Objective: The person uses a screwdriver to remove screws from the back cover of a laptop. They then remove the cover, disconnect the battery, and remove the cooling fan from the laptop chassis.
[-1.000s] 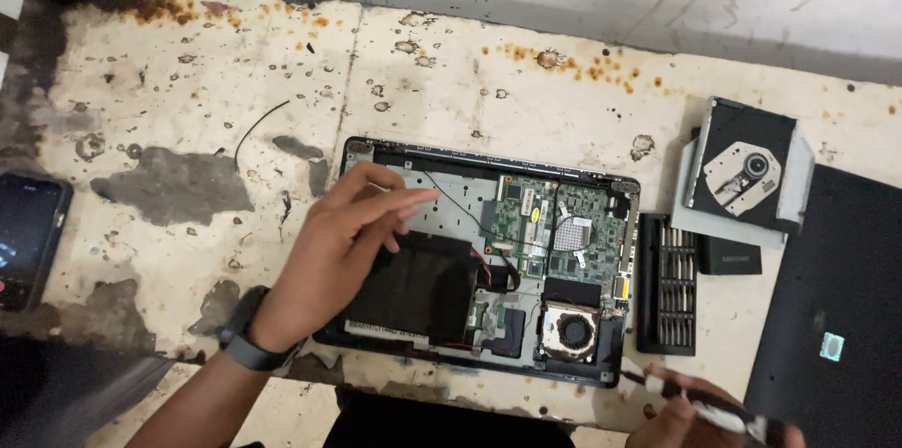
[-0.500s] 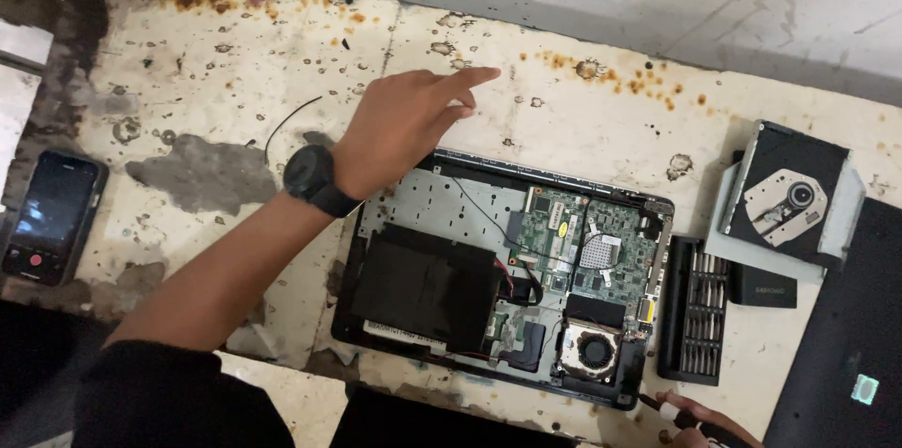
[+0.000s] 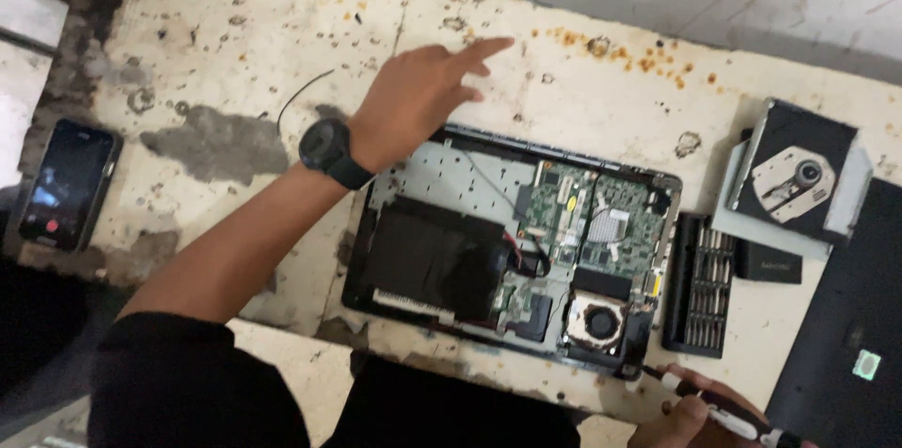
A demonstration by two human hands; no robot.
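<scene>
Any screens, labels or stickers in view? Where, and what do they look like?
Black rectangular smartphone: far left on the stained table, screen lit dim with a small red dot.
Small square green-white sticker: on the black flat panel at the right edge.
Pale label on the grey optical drive: upper right, print too small to tell.

Dim, soft light; slight motion blur
</scene>
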